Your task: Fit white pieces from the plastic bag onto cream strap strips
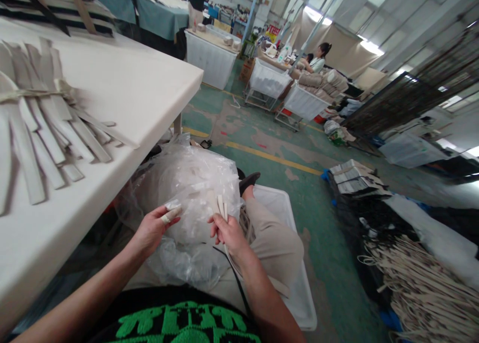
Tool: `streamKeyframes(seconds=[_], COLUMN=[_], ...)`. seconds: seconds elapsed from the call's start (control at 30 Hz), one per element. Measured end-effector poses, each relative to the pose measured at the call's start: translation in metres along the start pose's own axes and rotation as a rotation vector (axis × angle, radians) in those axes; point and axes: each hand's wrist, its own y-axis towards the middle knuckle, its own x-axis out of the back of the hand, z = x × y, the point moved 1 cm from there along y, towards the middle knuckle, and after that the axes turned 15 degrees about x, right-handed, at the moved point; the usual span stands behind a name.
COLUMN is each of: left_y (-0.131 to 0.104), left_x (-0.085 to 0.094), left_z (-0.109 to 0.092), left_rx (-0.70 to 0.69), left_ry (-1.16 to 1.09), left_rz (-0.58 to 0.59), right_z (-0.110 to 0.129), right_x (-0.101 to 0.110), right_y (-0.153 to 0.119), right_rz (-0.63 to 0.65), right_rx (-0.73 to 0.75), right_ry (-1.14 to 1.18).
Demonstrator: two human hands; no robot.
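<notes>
Left hand: the left hand [151, 229] sits at lower centre of the frame, its fingers curled, with the thumb and a taped fingertip pinching a fold of the crumpled clear plastic bag [187, 183].
Right hand: the right hand [227, 231] is just right of the left, closed around a small bunch of flat beige strips [221, 205] whose ends stick up above the fingers; a dark cord runs down from the hand along the forearm.
Bag: it rests on the person's lap, bulging, between both hands and the table edge, and pale strip shapes show faintly through the film.
Lap: beige trousers [273, 243] and a black shirt with green print [179, 323] fill the bottom centre of the frame.
Bin: a white rectangular plastic bin [299, 293] stands on the green floor just right of the legs, partly under the knee.
Tabletop: the white tabletop [123, 83] fills the left of the frame; a fanned bundle of grey-beige strips [41, 128], tied with a band, lies on it at far left.
Floor right: a heap of corded beige pieces [422, 283] lies at lower right, and a stack of flat packets [354, 175] above it.
Background: white trolleys [303, 103] and a seated person [320, 58] appear at upper centre.
</notes>
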Motion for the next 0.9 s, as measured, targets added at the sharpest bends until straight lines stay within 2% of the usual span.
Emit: streamKeyframes(seconds=[0.13,0.27,0.33,0.5,0.63,0.73,0.83,0.9], left_y=[-0.009,-0.013,-0.012,-0.004,-0.004,-0.007,-0.008,-0.007], left_x=[-0.013,-0.017,-0.016,-0.016,-0.018,-0.018,-0.016,-0.014], left_z=[0.014,0.022,0.024,0.031,0.035,0.037,0.034,0.03], left_rx=[-0.023,-0.04,-0.011,0.171,0.143,0.147,0.126,0.061], left_ry=[0.129,0.168,0.116,-0.028,-0.091,-0.161,0.003,0.173], left_rz=[0.046,0.085,0.108,0.189,0.244,0.257,0.245,0.183], right_z=[0.003,0.008,0.01,0.006,0.002,0.003,0.006,0.007], right_x=[-0.02,-0.036,-0.038,-0.037,-0.038,-0.037,-0.034,-0.033], right_y=[0.003,0.003,0.003,0.003,-0.001,-0.002,0.0,0.001], right_rz=[0.051,0.021,0.002,0.007,0.078,0.084,0.055,0.055], right_rx=[0.003,0.039,0.041,0.069,0.137,0.168,0.197,0.201], right_ry=[-0.042,-0.097,-0.127,-0.208,-0.276,-0.301,-0.337,-0.335])
